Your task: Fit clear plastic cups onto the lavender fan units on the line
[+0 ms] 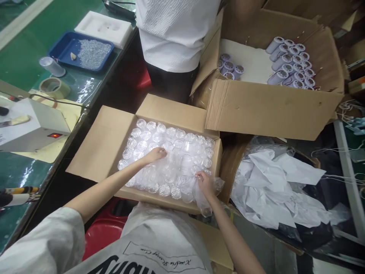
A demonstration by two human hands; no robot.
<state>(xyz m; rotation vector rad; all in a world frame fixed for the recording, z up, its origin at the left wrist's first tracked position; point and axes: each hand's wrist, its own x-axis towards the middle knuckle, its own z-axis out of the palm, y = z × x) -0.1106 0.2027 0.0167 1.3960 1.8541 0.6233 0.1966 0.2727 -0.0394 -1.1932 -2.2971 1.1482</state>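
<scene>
An open cardboard box [114,144] in front of me is filled with rows of clear plastic pieces [165,189] with ribbed round ends. A thin clear plastic bag [203,199] lies crumpled across their middle and hangs over the box's near right edge. My left hand [156,155] is closed in a pinch on the film above the middle rows. Over the right side of the box, my right hand [205,183] grips the bag between thumb and fingers. Parts of the film blend in with the clear pieces, so its outline is hard to make out.
A larger carton [273,108] behind holds several lilac cylinders [288,61]. Crumpled white sheets [273,186] fill a bin at right. On the green bench stand a blue tray [61,47], tape roll [54,87] and lit device [40,129]. A person in white [173,34] stands opposite.
</scene>
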